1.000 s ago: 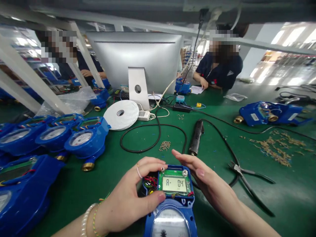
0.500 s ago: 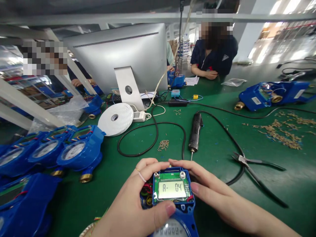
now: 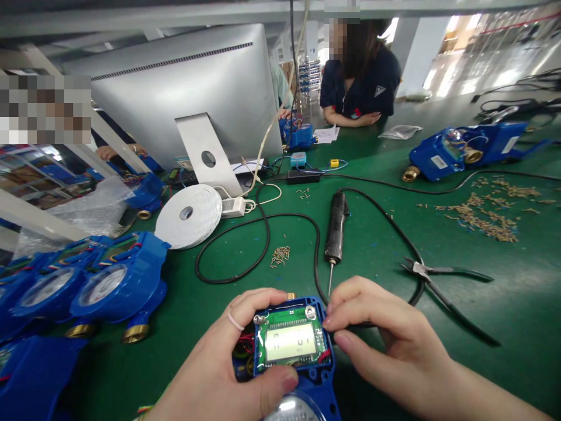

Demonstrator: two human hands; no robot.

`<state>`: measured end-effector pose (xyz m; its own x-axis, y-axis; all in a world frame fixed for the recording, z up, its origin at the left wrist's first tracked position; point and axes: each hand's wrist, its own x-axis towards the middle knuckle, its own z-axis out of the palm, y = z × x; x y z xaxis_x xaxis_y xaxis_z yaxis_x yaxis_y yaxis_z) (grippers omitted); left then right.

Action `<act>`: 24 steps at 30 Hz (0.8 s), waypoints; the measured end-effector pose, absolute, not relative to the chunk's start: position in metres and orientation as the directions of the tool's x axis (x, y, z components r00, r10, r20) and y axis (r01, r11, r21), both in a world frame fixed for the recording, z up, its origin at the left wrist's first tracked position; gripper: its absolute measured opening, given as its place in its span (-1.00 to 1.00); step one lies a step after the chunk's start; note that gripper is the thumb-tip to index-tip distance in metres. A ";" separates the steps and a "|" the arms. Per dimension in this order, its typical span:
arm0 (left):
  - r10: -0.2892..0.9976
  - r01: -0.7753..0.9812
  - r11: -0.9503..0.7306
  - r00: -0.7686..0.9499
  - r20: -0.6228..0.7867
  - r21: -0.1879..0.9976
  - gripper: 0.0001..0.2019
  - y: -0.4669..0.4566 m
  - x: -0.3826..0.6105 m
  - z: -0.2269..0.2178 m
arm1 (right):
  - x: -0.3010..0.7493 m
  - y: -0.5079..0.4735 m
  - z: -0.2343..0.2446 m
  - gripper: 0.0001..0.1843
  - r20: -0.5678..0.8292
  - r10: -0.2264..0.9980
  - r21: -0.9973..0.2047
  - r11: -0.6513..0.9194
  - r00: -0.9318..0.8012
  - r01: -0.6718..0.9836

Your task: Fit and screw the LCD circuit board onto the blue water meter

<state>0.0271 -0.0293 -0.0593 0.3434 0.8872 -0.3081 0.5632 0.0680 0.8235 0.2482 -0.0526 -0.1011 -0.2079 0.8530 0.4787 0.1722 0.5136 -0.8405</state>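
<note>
A blue water meter [image 3: 323, 390] with a lit display on a green circuit board [image 3: 291, 341] sits low in the middle of the head view, its round dial cut off by the bottom edge. My left hand [image 3: 228, 365] is closed around its left side, fingers over the top edge and thumb across the front below the display. Red wires show beside the board. At the meter's right edge is my right hand [image 3: 381, 345], fingers bent and thumb a little apart from them, with nothing visible between. Its fingertips are at or touching the casing.
A black electric screwdriver [image 3: 336, 228] and cutting pliers [image 3: 421, 269] lie ahead on the green table. Loose screws [image 3: 280, 256] are near a looped cable; more screws [image 3: 486, 213] are scattered right. Blue meters [image 3: 103, 286] stand left. A monitor [image 3: 188, 93] and a person [image 3: 359, 88] are beyond.
My right hand has drawn back from the meter's top edge to its right side, fingers more bent. The display reading has changed from "A- 04" to other, partly faded characters. The view has shifted slightly.
</note>
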 end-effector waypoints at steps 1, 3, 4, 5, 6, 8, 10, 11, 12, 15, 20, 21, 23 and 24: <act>0.890 0.564 0.062 0.342 -0.302 0.823 -0.41 -0.029 0.027 -0.060 | 0.248 -0.053 -0.101 -0.76 0.483 0.849 -0.836 0.520 -0.212 0.177; 0.898 0.567 0.060 0.328 -0.293 0.821 -0.42 -0.030 0.027 -0.062 | 0.248 -0.053 -0.100 -0.75 0.485 0.848 -0.832 0.523 -0.215 0.184; 0.902 0.565 0.066 0.319 -0.292 0.822 -0.42 -0.030 0.028 -0.062 | 0.248 -0.053 -0.100 -0.75 0.482 0.850 -0.834 0.520 -0.213 0.188; 0.903 0.559 0.074 0.313 -0.293 0.826 -0.43 -0.031 0.029 -0.062 | 0.247 -0.054 -0.101 -0.74 0.474 0.855 -0.838 0.512 -0.211 0.191; 0.904 0.552 0.082 0.309 -0.295 0.830 -0.43 -0.032 0.030 -0.061 | 0.246 -0.055 -0.101 -0.74 0.465 0.860 -0.842 0.503 -0.212 0.193; 0.909 0.534 0.087 0.304 -0.287 0.841 -0.45 -0.033 0.032 -0.060 | 0.244 -0.057 -0.100 -0.73 0.461 0.859 -0.840 0.504 -0.224 0.202; 0.912 0.514 0.084 0.305 -0.273 0.854 -0.46 -0.033 0.033 -0.058 | 0.240 -0.059 -0.098 -0.70 0.488 0.836 -0.811 0.541 -0.251 0.223; 0.911 0.508 0.081 0.311 -0.270 0.857 -0.46 -0.033 0.032 -0.057 | 0.238 -0.060 -0.096 -0.67 0.503 0.823 -0.791 0.561 -0.265 0.242; 0.907 0.505 0.077 0.322 -0.271 0.859 -0.45 -0.032 0.031 -0.056 | 0.236 -0.060 -0.094 -0.65 0.515 0.811 -0.772 0.579 -0.277 0.263; 0.873 0.526 0.023 0.404 -0.273 0.850 -0.40 -0.027 0.026 -0.056 | 0.232 -0.062 -0.089 -0.62 0.520 0.798 -0.732 0.600 -0.306 0.322; 0.819 0.528 -0.086 0.520 -0.242 0.845 -0.34 -0.022 0.015 -0.060 | 0.233 -0.065 -0.088 -0.60 0.500 0.796 -0.710 0.602 -0.341 0.364; 0.815 0.518 -0.086 0.528 -0.239 0.851 -0.35 -0.022 0.014 -0.061 | 0.235 -0.066 -0.088 -0.60 0.491 0.794 -0.701 0.605 -0.359 0.378; 0.810 0.493 -0.068 0.535 -0.240 0.867 -0.36 -0.022 0.012 -0.062 | 0.238 -0.065 -0.088 -0.58 0.479 0.775 -0.662 0.628 -0.413 0.410; 0.809 0.482 -0.053 0.535 -0.246 0.875 -0.38 -0.023 0.012 -0.062 | 0.239 -0.064 -0.088 -0.57 0.478 0.758 -0.632 0.647 -0.443 0.427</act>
<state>0.0117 -0.0227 -0.0622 0.5345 0.8087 -0.2456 0.4818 -0.0528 0.8747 0.2390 -0.0641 -0.0880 -0.4428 0.7585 0.4782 0.4266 0.6473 -0.6316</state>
